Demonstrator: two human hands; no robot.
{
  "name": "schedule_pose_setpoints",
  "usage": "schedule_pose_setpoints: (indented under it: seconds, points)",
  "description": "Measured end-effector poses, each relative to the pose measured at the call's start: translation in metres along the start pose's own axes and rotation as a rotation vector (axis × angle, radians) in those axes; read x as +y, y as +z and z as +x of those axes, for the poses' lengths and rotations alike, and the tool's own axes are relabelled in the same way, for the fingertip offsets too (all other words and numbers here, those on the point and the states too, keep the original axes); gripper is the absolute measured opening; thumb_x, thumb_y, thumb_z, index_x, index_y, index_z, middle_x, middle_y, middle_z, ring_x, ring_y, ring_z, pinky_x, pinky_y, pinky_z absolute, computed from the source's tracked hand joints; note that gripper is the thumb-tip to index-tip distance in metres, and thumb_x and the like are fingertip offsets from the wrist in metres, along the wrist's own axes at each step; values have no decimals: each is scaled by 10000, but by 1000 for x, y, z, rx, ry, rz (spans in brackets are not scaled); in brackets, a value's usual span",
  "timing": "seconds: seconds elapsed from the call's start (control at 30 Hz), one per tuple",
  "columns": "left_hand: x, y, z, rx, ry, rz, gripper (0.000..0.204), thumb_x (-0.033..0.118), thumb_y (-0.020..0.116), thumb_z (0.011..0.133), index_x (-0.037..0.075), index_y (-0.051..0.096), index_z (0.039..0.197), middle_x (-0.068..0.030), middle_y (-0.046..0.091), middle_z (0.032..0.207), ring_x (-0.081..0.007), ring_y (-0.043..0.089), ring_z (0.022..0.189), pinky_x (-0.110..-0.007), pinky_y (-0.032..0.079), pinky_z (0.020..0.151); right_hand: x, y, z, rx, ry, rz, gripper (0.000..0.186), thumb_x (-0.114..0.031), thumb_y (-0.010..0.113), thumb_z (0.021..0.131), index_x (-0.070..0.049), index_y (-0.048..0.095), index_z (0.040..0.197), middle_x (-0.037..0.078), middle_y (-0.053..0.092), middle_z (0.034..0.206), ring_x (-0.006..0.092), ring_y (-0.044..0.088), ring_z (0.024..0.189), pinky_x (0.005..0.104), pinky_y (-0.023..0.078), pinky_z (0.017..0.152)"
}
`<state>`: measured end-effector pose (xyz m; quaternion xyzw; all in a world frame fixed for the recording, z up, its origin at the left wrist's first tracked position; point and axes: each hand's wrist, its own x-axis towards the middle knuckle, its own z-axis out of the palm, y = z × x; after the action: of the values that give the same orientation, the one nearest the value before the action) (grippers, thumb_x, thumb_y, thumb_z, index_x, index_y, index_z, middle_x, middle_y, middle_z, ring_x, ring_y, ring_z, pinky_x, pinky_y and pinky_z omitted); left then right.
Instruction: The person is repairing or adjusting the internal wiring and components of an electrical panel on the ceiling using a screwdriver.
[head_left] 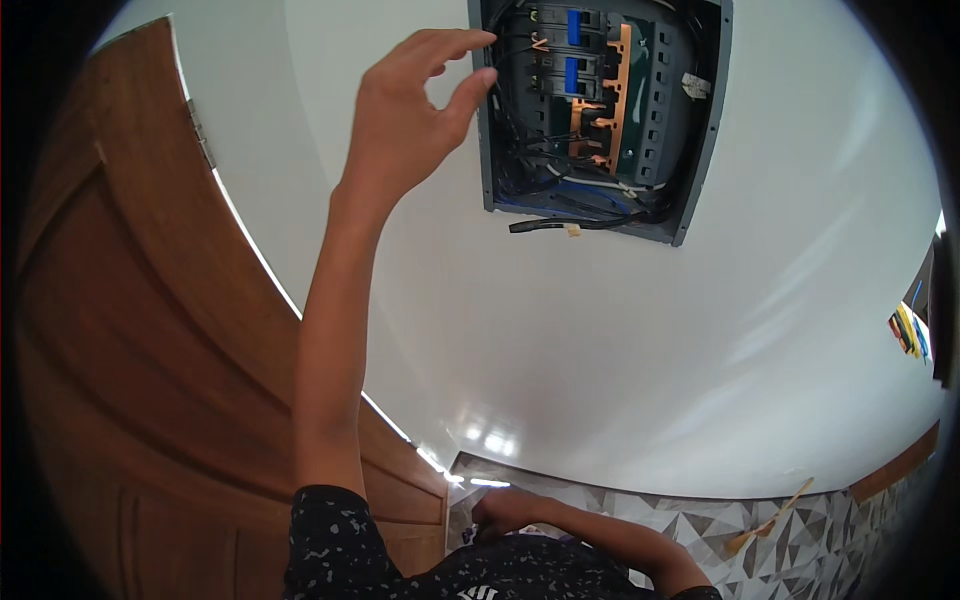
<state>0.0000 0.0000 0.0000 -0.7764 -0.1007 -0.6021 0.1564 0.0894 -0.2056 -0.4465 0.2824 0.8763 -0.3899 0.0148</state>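
My left hand (420, 100) is raised to the left edge of an open electrical panel box (708, 160) on the wall. Its thumb and fingers are spread apart, with the tips beside the box's side wall and black wires (508, 125). Stripped copper ends of a wire (540, 44) stick out near the breakers (572, 75), which have blue switches. Right of them runs a copper busbar (622, 95). Low in front of my body, my right hand (503, 512) is curled closed; what it holds, if anything, is hidden.
A thick black cable (560, 226) hangs out at the box's lower edge. On the left stands a brown wooden door (200, 330). A broom (770, 522) lies on the patterned tile floor (690, 505). Coloured wires (908, 332) show at the far right.
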Motion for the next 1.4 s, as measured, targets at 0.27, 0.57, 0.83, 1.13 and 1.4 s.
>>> schedule_pose_setpoints:
  seconds: [0.27, 0.57, 0.83, 1.13, 1.4]
  points:
    - [-19, 15, -6, -42, -22, 2, 294, 180, 730, 905, 111, 706, 1190, -105, 707, 1117, -286, 687, 1014, -383, 551, 879, -18, 14, -7, 240, -48, 235, 298, -220, 789, 727, -43, 728, 959, 147, 721, 937, 322, 702, 865, 404, 555, 765]
    - [-15, 30, -2, -55, -70, -46, 320, 168, 720, 920, 91, 684, 1228, -109, 710, 1086, -271, 682, 991, -368, 535, 913, -2, 27, -27, 323, 148, 524, 381, -296, 841, 814, 1, 713, 1014, 95, 732, 943, 215, 705, 906, 322, 533, 827]
    - [-27, 44, -2, -15, -30, -89, 304, 182, 693, 948, 76, 675, 1232, -117, 737, 1049, -278, 705, 947, -367, 545, 897, -39, -12, -36, 671, 133, 674, 282, -181, 827, 820, -12, 674, 985, 67, 698, 886, 143, 673, 863, 308, 529, 776]
    - [-40, 49, -1, 59, -107, -56, 252, 154, 693, 946, 119, 711, 1194, -87, 756, 930, -208, 699, 831, -342, 553, 772, -89, -116, -139, 1339, -193, 408, 379, -129, 793, 817, -23, 556, 1093, 104, 631, 972, 181, 626, 854, 308, 513, 763]
    - [-44, 61, -8, 152, -115, -165, 172, 132, 690, 934, 96, 744, 1093, -58, 736, 892, -199, 670, 773, -313, 529, 711, -211, -202, -252, 2083, -224, -909, 728, -347, 702, 943, -82, 290, 1482, 225, 618, 1129, 322, 623, 1007, 430, 526, 901]
